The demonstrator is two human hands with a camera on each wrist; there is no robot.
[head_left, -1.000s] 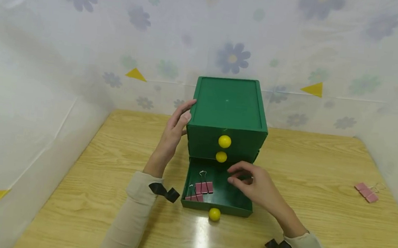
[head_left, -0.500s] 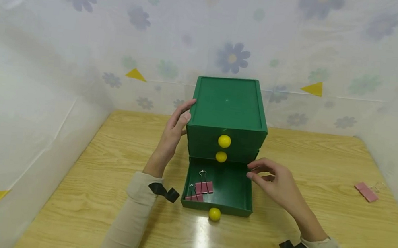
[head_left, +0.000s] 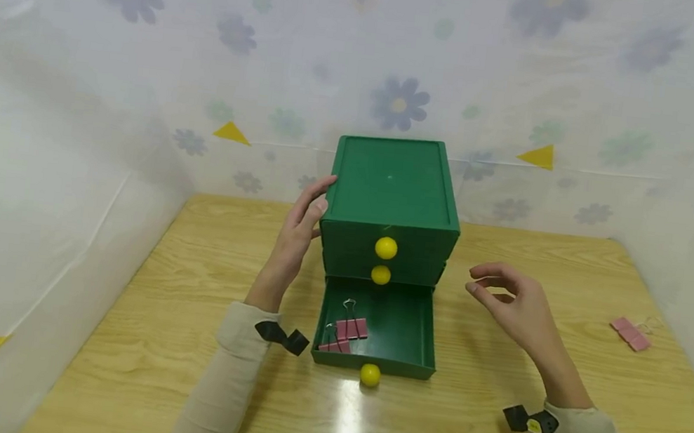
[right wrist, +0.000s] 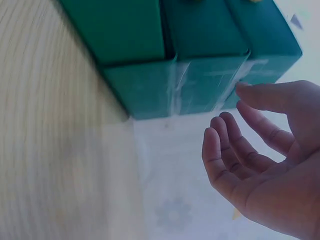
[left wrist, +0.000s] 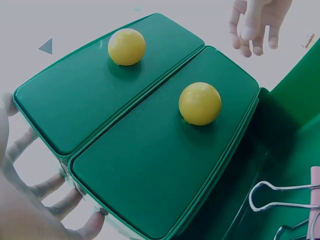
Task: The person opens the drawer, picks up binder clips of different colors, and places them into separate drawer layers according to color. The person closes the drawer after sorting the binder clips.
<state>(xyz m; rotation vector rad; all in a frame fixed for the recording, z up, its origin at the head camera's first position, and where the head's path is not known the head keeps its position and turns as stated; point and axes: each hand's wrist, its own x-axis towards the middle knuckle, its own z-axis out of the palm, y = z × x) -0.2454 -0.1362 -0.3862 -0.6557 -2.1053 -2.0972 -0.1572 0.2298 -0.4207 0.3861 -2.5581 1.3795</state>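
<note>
A green drawer cabinet (head_left: 391,186) with yellow ball knobs stands on the table, its bottom drawer (head_left: 398,335) pulled out. Two pink binder clips (head_left: 351,328) lie at the left inside that drawer. My left hand (head_left: 298,229) rests on the cabinet's left side, fingers extended along it; in the left wrist view its fingertips touch the side below the two closed drawer fronts (left wrist: 150,180). To the right of the cabinet, my right hand (head_left: 512,301) hovers with loosely bent fingers and nothing between them. The right wrist view shows that hand (right wrist: 265,155) beside the cabinet's taped side (right wrist: 200,85).
Another pink binder clip (head_left: 630,334) lies on the wooden table (head_left: 490,429) at the far right. A flower-patterned sheet (head_left: 313,51) hangs behind and at both sides, with yellow triangles (head_left: 537,156) on it.
My right hand has moved right, from above the open drawer to beside the cabinet. The left hand stays on the cabinet's side. The head view has shifted slightly.
</note>
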